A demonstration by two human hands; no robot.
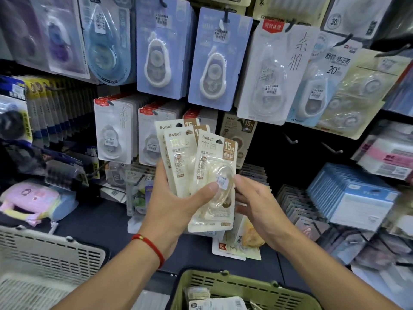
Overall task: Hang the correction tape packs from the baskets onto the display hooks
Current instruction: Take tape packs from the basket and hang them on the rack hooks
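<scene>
My left hand grips a fan of three cream BoBo correction tape packs, thumb pressed on the front pack's clear blister. My right hand is beside and just behind the packs' right edge, fingers apart, touching the rear of the front pack. Behind the fan hangs a matching brown-cream pack on a hook. Two bare display hooks stick out of the dark panel to the right. An olive green basket at the bottom holds more packs.
A white basket stands at the lower left. Blue and white correction tape packs hang in rows above. A pink plush pouch lies on the left shelf. Stacked blue cards and a loose pack lie on the right shelf.
</scene>
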